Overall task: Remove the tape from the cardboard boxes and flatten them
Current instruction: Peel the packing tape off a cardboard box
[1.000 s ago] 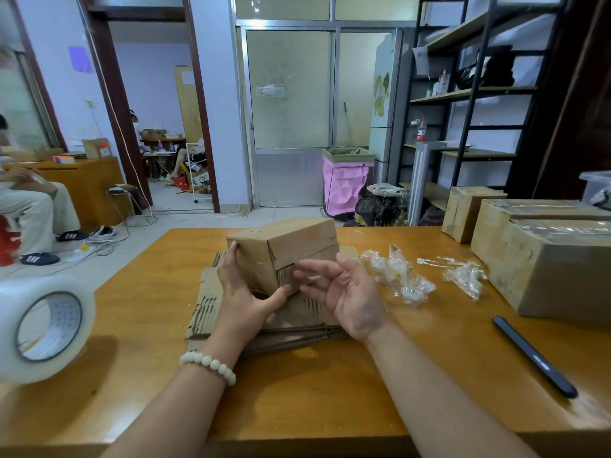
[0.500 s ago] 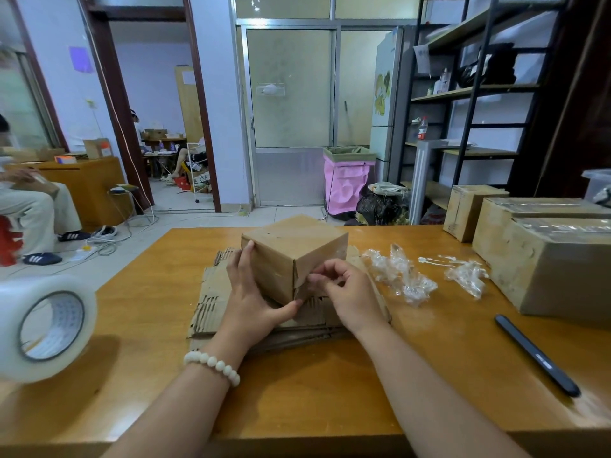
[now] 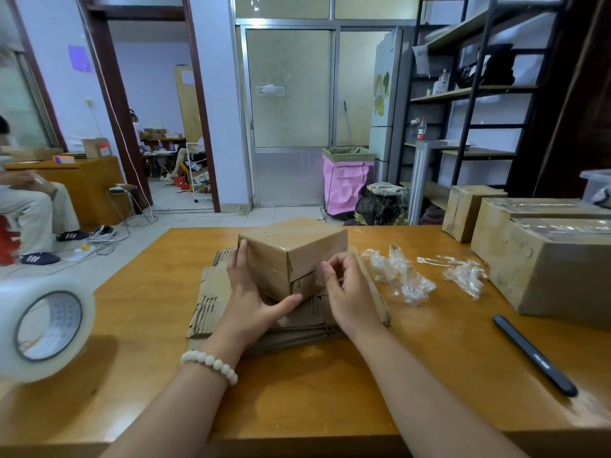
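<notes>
On the right hand (image 3: 348, 292), fingers (image 3: 330, 271) curled narrow, tips drawn together against the near right face of the small box (image 3: 297, 246), just at the seam of the flaps. Tape end pinched between them or not: impossible to tell. On the left hand (image 3: 251, 299), fingers straight and flat up the left face of the same box, thumb stretched along its lower near edge. A steadying hold, not a clasp.

Small box closed, a little turned, resting on top of a stack of flattened cardboard (image 3: 211, 292) in the middle of the wooden table (image 3: 297, 401). To the right of the stack, near but apart, heaps of crumpled clear tape (image 3: 401, 279). Further right, more closed boxes (image 3: 545, 276) with shiny tape on top, and a dark pen (image 3: 535, 355) in front of them. At the far left, a big roll of clear tape (image 3: 43, 325).

Step in hand, probably: finding and lifting the tape end on this box. Well into the task, judging by the flat stack and the tape heaps, yet with several sealed boxes left. Next move, likely: get a nail under the tape, pinch firmly, pull along the seam with the left hand pressing against the pull. Afterwards, open the flaps and press flat. Thin tape, so some risk of tearing into strips with a fast pull.
</notes>
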`<state>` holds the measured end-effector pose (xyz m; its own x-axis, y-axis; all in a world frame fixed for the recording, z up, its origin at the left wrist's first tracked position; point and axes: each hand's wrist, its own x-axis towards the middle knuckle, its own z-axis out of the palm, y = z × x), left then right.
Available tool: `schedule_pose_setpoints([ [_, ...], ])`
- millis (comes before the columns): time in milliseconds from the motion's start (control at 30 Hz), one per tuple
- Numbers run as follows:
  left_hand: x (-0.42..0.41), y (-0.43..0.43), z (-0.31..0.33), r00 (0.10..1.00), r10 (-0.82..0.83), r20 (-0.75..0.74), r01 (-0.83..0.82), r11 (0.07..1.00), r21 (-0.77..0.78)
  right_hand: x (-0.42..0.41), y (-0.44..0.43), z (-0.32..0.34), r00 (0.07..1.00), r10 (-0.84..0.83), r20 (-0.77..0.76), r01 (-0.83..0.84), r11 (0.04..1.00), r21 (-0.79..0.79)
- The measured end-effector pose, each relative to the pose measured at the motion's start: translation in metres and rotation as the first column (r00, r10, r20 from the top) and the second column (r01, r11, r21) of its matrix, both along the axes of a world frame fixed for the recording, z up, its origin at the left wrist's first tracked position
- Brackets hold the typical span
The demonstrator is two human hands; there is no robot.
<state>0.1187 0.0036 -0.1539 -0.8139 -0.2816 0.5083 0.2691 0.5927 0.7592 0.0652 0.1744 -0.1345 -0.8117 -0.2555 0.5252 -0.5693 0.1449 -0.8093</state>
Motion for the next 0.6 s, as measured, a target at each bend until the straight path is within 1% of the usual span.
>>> schedule_pose_setpoints([
  [33, -0.0006, 0.0001, -0.0001, 1.000, 0.017, 0.012, -0.017, 1.000, -0.002, 0.0006, -0.0010, -0.0012, 1.000, 0.020, -0.020, -0.020, 1.000, 0.013],
  [133, 0.0002, 0.0030, 0.0018, 0.998, 0.055, 0.035, -0.054, 0.998, -0.014, -0.0009, -0.0036, -0.0041, 0.998, 0.065, 0.000, -0.065, 0.997, 0.032],
  [333, 0.0019, 0.0047, 0.0023, 0.998, 0.041, 0.039, -0.041, 0.999, 0.012, -0.0022, -0.0043, -0.0075, 0.995, 0.086, 0.044, -0.088, 0.994, 0.059],
  [433, 0.0029, 0.0045, 0.0032, 0.997, 0.047, 0.060, -0.047, 0.999, 0.001, -0.0006, -0.0021, -0.0043, 0.992, 0.114, 0.046, -0.115, 0.993, 0.034],
  [600, 0.0027, 0.0045, 0.0039, 0.996, 0.066, 0.057, -0.069, 0.996, 0.048, 0.0022, -0.0012, -0.0036, 0.989, 0.147, -0.032, -0.147, 0.989, -0.010],
])
